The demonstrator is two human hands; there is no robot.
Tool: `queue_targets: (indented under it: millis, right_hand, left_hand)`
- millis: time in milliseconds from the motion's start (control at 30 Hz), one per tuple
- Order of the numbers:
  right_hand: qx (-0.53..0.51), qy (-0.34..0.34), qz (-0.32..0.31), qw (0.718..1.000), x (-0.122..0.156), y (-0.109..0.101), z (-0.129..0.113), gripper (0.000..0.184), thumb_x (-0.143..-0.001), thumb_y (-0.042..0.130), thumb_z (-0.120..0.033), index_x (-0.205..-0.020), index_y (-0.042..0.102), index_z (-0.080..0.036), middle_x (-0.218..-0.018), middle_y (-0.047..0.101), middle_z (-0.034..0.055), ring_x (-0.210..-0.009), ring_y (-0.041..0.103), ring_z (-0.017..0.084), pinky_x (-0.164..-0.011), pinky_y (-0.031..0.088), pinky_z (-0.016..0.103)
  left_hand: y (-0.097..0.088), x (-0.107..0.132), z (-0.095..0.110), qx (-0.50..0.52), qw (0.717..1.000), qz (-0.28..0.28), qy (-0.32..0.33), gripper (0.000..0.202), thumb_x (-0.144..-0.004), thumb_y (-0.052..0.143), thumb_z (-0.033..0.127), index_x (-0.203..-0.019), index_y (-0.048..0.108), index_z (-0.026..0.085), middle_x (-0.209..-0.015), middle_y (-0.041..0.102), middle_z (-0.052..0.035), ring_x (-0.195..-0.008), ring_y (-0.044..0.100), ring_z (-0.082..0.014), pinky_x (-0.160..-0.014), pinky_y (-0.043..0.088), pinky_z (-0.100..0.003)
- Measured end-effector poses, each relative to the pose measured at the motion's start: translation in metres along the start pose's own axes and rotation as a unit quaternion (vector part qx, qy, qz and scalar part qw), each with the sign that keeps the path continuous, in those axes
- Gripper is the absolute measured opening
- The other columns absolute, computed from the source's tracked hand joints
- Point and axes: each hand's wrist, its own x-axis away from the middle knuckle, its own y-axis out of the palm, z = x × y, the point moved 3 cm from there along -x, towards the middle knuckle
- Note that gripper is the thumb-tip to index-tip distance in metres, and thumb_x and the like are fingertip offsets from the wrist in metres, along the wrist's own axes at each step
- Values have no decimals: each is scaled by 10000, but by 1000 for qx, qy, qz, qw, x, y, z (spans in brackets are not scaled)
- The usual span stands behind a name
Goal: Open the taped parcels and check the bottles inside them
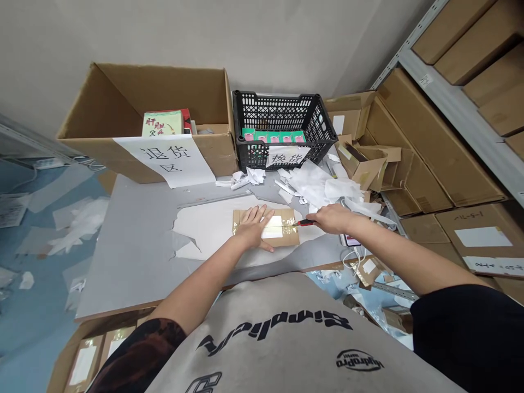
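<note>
A small taped cardboard box (290,238) with a white label lies flat on a torn white sheet (213,224) on the grey table. My left hand (254,227) rests on the box with its fingers spread, palm down over the left part and the label. In my right hand (332,218) is a red and black utility knife (305,222), gripped by its handle. The knife's tip meets the right side of the box, along the clear tape. The exact depth of the blade is too small to tell.
Behind the box stand a large open carton (94,161) holding books and a black plastic crate (282,98) with green packs. Crumpled white paper (315,185) lies at the back right. A phone (351,240) with a white cable sits beside my right forearm. Cartons fill the right shelves.
</note>
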Motion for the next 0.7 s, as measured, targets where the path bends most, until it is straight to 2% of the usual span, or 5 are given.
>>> queue_targets:
  millis: [167,300,533,633,700]
  right_hand:
    - [26,-13,23,999,8,1,-11,402,-895,433,-159,-1251,591,-260,-988,716,127,-881,672,274,-738,403,350]
    - [36,0,40,999,11,3,-15,419,-879,444,-120,-1247,598,-249,-994,708,139,-895,669,271,-753,396,350]
    - [-64,56,90,992,30,15,21,379,-974,374,-419,-1283,570,-320,-999,721,80,-860,660,249,-693,409,312]
    - [-209,84,155,962,24,31,29,393,-957,401,-461,-1292,560,-331,-1018,719,40,-865,649,229,-718,431,312]
    - [-363,88,212,903,8,46,23,393,-935,441,-470,-1276,563,-317,-998,711,15,-858,642,201,-755,449,308]
  left_hand:
    - [-1,-1,0,2,1000,-12,-2,1354,-499,701,801,-1564,71,252,-1635,25,-131,-1484,30,-399,-1177,45,-533]
    - [-3,-1,1,-1,1000,-5,-1,1355,-493,693,812,-1563,88,244,-1635,30,-131,-1483,38,-398,-1179,36,-521]
    - [-4,3,3,13,1000,12,5,1356,-483,699,820,-1560,124,229,-1629,71,-146,-1480,50,-403,-1182,36,-517]
    - [-8,7,4,17,999,41,30,1307,-519,717,783,-1552,171,198,-1614,133,-172,-1474,92,-402,-1185,44,-512]
    - [-12,7,6,12,997,47,60,1282,-524,754,730,-1545,202,185,-1601,176,-186,-1467,120,-408,-1183,54,-524]
